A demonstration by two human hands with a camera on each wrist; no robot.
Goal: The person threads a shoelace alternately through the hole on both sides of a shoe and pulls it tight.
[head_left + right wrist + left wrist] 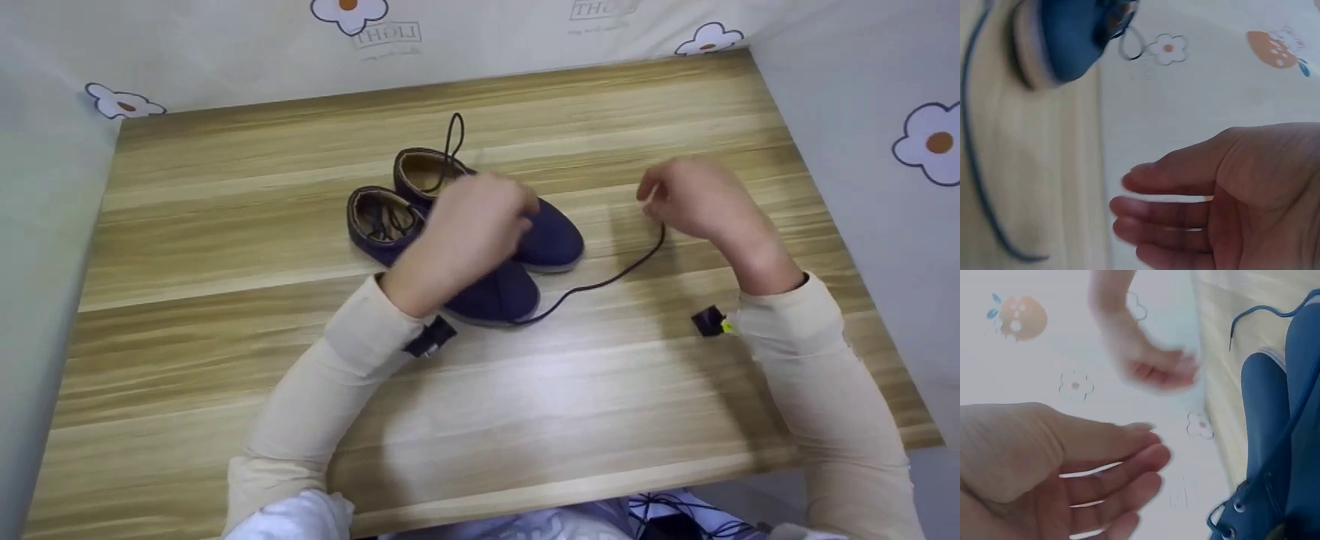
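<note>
Two navy lace-up shoes lie side by side on the table, toes to the right: a near shoe [495, 296] and a far shoe [553, 232]. Over them hovers my left hand [480, 225], hiding their middles; its wrist view shows relaxed fingers [1140, 486] with nothing between them. From the near shoe a dark shoelace [600, 285] trails right across the table. My right hand [701, 199] is raised near that lace's end, its fingers loosely bent and bare in the right wrist view, where the lace tip [1039, 259] lies free.
A lace loop [460, 131] sticks up at the far shoe's opening, and more lace [390, 221] lies inside the near shoe. The wooden table [225, 420] is bordered by pale flowered sheeting [247, 52] at the back and sides. Dark cables [675, 517] lie below the front edge.
</note>
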